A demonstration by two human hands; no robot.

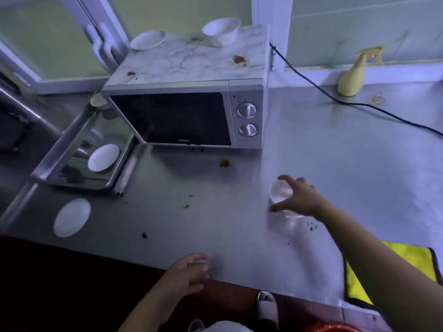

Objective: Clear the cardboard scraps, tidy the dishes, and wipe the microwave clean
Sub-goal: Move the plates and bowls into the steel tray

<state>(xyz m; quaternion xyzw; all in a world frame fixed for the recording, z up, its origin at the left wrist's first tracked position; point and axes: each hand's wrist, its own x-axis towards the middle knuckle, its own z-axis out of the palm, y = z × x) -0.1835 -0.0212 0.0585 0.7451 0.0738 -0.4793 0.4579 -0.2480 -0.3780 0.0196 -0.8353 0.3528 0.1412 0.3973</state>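
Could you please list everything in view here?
microwave: one, silver, stained marbled top, on the steel counter
top bowls: two, white, on the microwave
plates: two, white, one in the sink, one front left
small bowl: one, white, under the right hand
spray bottle: one, yellow, back right
cloth: one, yellow, front right edge
cable: one, dark, behind the microwave, running right
left hand: one, open, at the front edge
right hand: one, fingers spread over the small bowl
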